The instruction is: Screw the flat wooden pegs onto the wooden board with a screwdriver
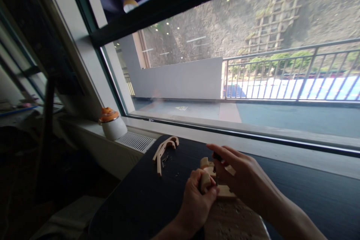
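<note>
My left hand (195,197) is closed around a pale curved wooden piece (206,180), thumb pressed along its near side. Over it, my right hand (239,167) grips the dark handle of what looks like a screwdriver (217,156); its thin shaft points down beside the left thumb. More of the pale wood shows behind and right of the left fingers, including a flat wooden strip (225,191). Under the work lies a brown wooden board (233,219). The tool's tip is hidden by my fingers.
Two hook-shaped wooden pieces (165,148) lie on the dark table (135,195), with several small screws (165,160) beside them. A white pot with an orange top (113,123) stands on the sill near a vent (135,141). A large window rises beyond the table.
</note>
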The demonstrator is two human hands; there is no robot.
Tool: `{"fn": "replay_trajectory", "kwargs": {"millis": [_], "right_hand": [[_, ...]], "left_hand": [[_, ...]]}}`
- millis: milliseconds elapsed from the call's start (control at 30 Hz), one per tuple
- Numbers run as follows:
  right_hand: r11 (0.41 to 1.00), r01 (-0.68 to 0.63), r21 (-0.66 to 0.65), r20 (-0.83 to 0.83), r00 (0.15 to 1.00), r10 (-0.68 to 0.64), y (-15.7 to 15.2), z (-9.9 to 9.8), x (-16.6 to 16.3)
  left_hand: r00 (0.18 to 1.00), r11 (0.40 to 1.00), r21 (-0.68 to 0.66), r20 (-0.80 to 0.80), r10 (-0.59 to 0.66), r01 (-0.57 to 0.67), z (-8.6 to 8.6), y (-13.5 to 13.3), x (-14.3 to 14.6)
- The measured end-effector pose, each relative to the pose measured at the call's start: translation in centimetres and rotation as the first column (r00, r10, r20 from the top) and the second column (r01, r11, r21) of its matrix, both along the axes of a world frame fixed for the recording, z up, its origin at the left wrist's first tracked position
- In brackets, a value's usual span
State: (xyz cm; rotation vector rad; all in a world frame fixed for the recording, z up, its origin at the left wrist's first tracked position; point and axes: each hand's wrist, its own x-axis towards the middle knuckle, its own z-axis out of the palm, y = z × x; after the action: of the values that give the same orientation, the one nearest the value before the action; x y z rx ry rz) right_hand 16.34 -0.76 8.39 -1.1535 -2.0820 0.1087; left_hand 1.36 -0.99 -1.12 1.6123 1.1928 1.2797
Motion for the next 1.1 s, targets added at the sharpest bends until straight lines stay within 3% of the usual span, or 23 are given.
{"fn": "replay_trajectory", "kwargs": {"millis": [100,300,500,867,1100], "right_hand": [[0.999,-0.035,0.012,-0.014,0.999,0.035,-0.03,0.33,0.2],[0.995,0.069,0.072,0.027,0.997,-0.071,0.36,0.27,0.08],[0.999,-0.015,0.037,0.012,1.0,0.014,-0.27,0.71,-0.09],[0.995,0.059,0.086,0.016,0.998,-0.06,0.53,0.05,0.45],[1.0,0.005,0.009,0.007,1.0,-0.005,0.11,0.18,0.3]], "left_hand": [[1.0,1.0,0.004,-0.001,0.005,-0.005,-0.01,-0.07,-0.05],[1.0,1.0,-0.001,-0.027,0.017,-0.017,0.11,-0.17,-0.03],[1.0,1.0,0.012,-0.022,0.013,-0.013,0.24,-0.1,-0.03],[0.997,0.999,0.019,-0.063,0.032,-0.031,-0.01,-0.05,-0.11],[0.999,0.999,0.034,-0.039,0.025,-0.024,-0.05,0.02,-0.02]]}}
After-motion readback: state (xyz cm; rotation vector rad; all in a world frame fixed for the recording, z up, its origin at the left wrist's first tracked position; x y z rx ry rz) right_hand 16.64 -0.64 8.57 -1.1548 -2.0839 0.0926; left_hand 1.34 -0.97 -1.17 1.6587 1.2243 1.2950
